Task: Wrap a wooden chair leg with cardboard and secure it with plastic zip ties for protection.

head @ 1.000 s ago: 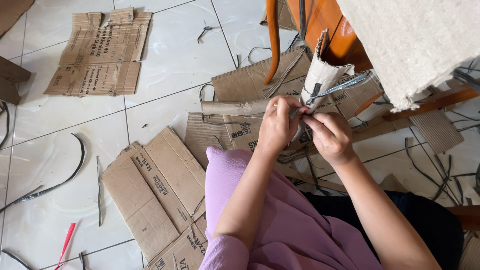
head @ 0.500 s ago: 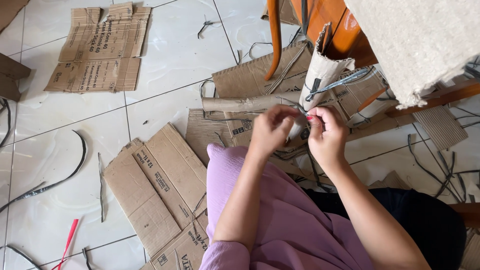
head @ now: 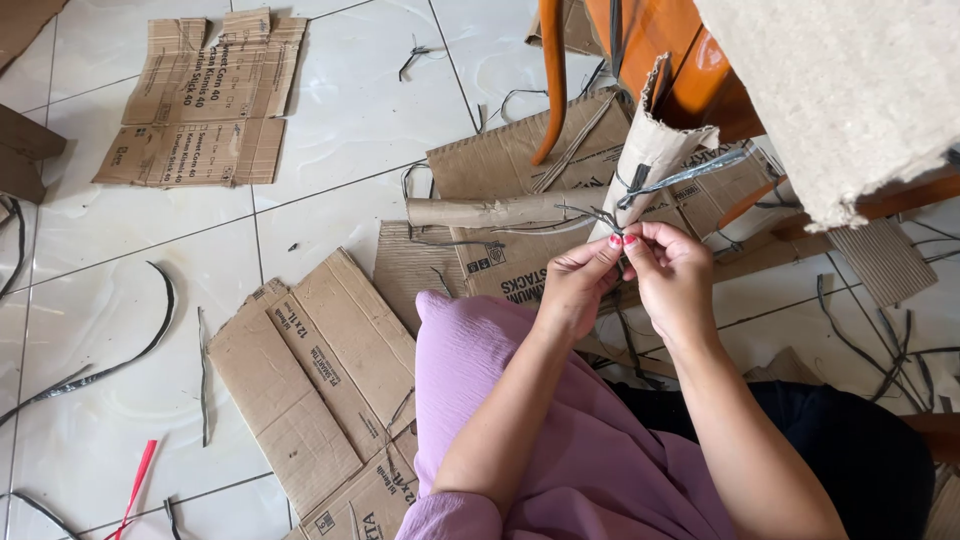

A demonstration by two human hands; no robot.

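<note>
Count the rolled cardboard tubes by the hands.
2: one tube lies flat left of the hands; the other tube stands tilted above them, tied with grey strap. More may be hidden.

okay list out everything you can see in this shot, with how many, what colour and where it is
cardboard rolls: two, brown, crossed at centre right, one lying flat, one leaning up
string: grey, wrapped round the rolls where they cross
flat cardboard sheets: several, brown; one top left, one lower centre, more under the rolls
chair: one, orange wood, top right
rough board: one, beige, top right corner
dark strips: several, black or grey, scattered on the floor left and right
red strip: one, bottom left
floor: white tiles
left hand: pinching the string by the rolls
right hand: fingertips meeting the left, red nails
</note>
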